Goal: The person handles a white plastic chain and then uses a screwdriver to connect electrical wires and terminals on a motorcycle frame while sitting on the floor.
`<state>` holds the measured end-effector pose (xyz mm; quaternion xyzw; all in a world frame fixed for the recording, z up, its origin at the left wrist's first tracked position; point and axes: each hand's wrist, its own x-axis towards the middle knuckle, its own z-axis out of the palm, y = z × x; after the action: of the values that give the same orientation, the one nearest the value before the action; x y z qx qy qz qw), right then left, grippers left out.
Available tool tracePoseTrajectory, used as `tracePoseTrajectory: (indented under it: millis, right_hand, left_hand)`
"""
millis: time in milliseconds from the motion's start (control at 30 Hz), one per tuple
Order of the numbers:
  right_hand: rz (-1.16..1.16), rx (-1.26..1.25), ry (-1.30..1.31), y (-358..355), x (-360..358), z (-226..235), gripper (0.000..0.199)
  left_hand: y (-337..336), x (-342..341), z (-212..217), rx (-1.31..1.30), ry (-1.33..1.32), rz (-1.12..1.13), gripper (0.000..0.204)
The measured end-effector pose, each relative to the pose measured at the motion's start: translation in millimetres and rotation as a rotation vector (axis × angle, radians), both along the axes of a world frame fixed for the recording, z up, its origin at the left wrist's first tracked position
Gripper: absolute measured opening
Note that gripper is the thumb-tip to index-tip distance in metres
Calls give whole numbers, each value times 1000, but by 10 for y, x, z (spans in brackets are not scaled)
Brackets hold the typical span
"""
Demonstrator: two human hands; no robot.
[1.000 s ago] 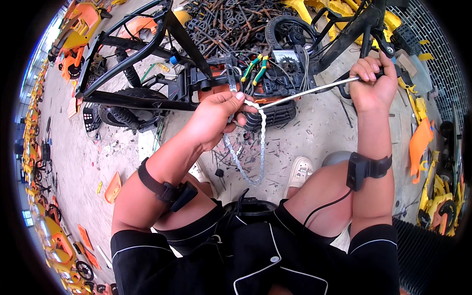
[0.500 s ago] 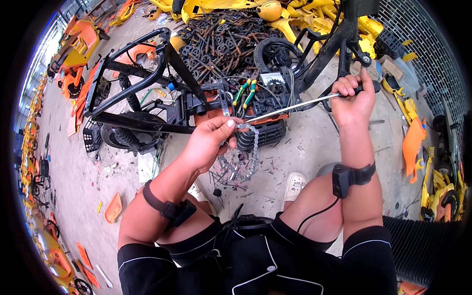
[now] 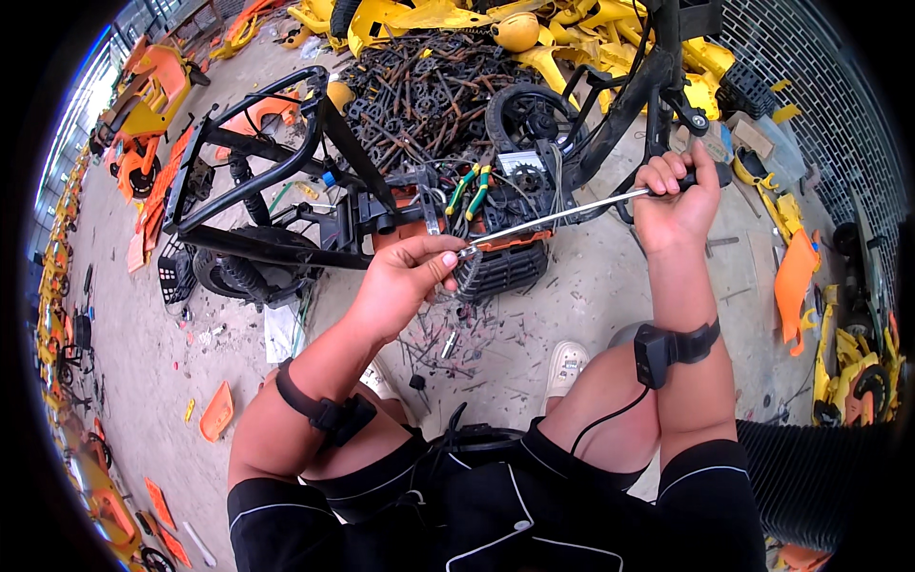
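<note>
My left hand (image 3: 405, 284) is closed, thumb and fingers pinching a metal chain (image 3: 467, 278) that hangs just beside the fingertips. The fist of my right hand (image 3: 679, 205) is wrapped round the dark handle of a long screwdriver (image 3: 572, 209). Its thin shaft slants down to the left, and the tip meets the chain at my left fingertips; exactly how it sits there is too small to tell. Just beyond, pliers (image 3: 469, 195) with green and yellow handles lie on the opened middle of a black bike frame (image 3: 276, 238).
Behind the frame rises a heap of rusty crank parts (image 3: 429, 91), with yellow body panels (image 3: 419, 27) past it. A spoked wheel (image 3: 534, 119) stands at the frame's front. Small debris litters the floor by my shoes (image 3: 567, 367). An orange panel (image 3: 794, 286) lies to the right.
The chain, which hung in a wide loop below my left hand, now hangs narrow and bunched beside the fingers. Both hands stay closed, and the screwdriver has shifted slightly left with my right hand.
</note>
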<state>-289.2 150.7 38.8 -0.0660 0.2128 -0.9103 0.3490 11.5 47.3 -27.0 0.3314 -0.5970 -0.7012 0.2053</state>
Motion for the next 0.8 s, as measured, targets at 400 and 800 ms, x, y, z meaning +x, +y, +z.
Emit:
tracePoseTrajectory:
  millis: [400, 800]
  right_hand:
    - [14, -36, 309, 79, 299, 184, 23]
    - [451, -231, 727, 66, 629, 348, 23]
  left_hand:
    - [10, -46, -41, -1, -2, -47, 30]
    - [54, -135, -325, 99, -40, -47, 25]
